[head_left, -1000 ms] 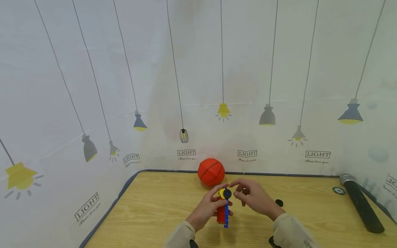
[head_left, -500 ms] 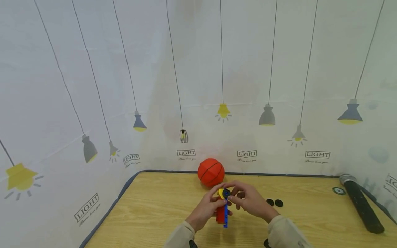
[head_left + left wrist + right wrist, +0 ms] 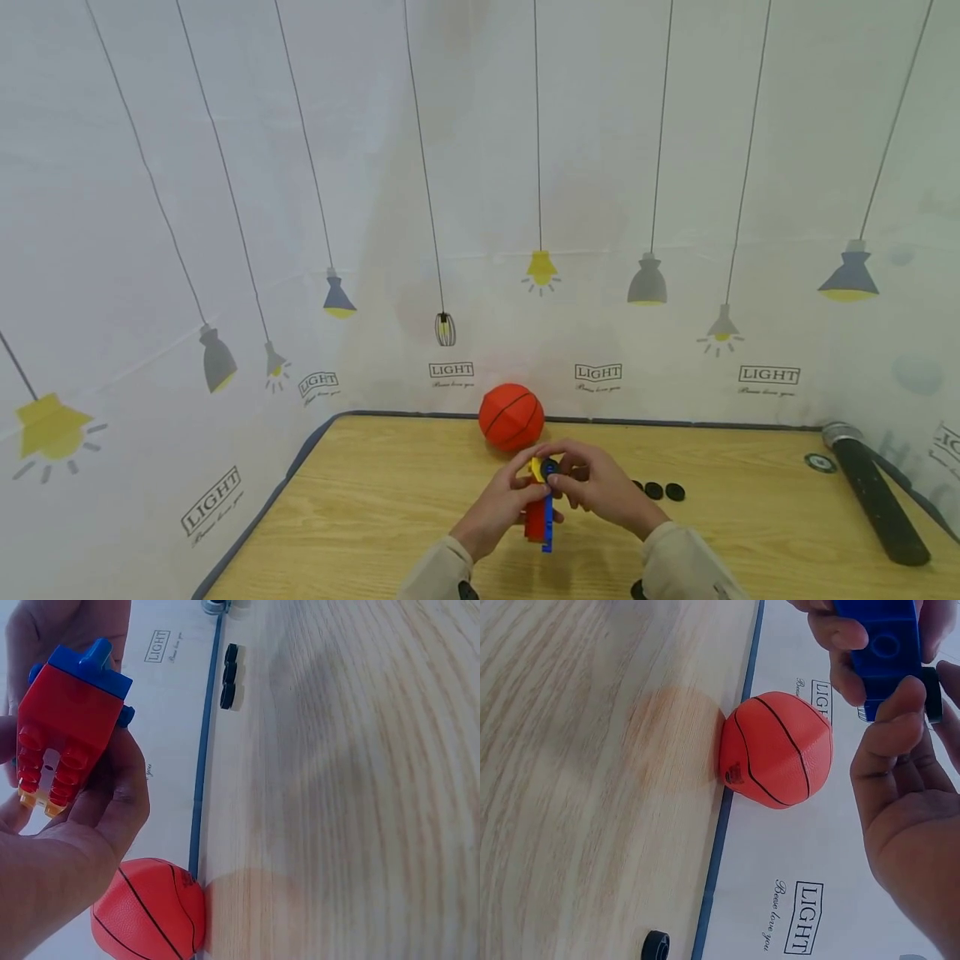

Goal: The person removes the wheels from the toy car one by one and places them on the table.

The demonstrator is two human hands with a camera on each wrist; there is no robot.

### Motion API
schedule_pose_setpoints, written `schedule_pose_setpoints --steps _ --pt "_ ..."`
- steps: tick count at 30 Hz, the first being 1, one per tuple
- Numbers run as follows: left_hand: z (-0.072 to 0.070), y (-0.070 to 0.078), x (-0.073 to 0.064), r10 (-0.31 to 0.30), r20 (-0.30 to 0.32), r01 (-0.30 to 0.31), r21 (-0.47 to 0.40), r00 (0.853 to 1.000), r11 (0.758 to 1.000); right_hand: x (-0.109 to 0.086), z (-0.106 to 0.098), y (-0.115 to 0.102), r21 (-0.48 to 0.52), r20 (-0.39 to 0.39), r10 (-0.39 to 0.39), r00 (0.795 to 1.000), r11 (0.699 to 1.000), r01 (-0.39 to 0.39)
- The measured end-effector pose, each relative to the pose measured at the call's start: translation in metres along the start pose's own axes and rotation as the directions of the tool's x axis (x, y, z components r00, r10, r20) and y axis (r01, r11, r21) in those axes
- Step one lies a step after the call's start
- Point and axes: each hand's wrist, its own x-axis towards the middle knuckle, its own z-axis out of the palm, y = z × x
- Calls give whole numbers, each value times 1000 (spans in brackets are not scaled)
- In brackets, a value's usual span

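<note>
My left hand point(image 3: 491, 510) grips a toy vehicle of red, blue and yellow building blocks point(image 3: 536, 518) on end above the table. Near its upper end sits a black toy wheel point(image 3: 550, 468) with a blue centre. The fingers of my right hand point(image 3: 603, 490) pinch this wheel against the blue base. In the left wrist view the studded red block point(image 3: 71, 712) fills the left hand. From the right wrist the underside of the blue base point(image 3: 889, 645) shows, with the wheel's dark edge point(image 3: 932, 694) beside my right fingertips. Fingers partly hide the yellow part.
Loose black wheels point(image 3: 654, 491) lie in a row right of my right hand. Behind the hands rests an orange-red basketball point(image 3: 512, 418). A black microphone point(image 3: 877, 496) and a small round disc point(image 3: 820, 462) lie at the right. A lamp-printed white sheet point(image 3: 480, 208) borders the wooden table point(image 3: 360, 500).
My right hand has moved slightly left and closed its fingertips onto the wheel. More of the loose wheels have come into sight behind it. The left hand holds the toy vehicle nearly still.
</note>
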Motion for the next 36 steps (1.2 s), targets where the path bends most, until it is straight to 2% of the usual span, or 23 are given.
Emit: schedule_pose_setpoints --steps 9,19,26,36 --pt "1 -3 0 26 25 -26 -7 999 1000 0 3 1 47 24 -13 1000 999 12" --pt "1 -4 -2 26 39 -26 1 999 1000 2 4 2 17 17 -27 999 999 27" --pt "4 -2 -3 3 1 -3 34 1000 999 3 3 3 -37 4 -49 999 998 49" --pt "7 -6 -1 32 -55 -27 101 998 995 4 2 7 -58 -14 -25 1000 998 24"
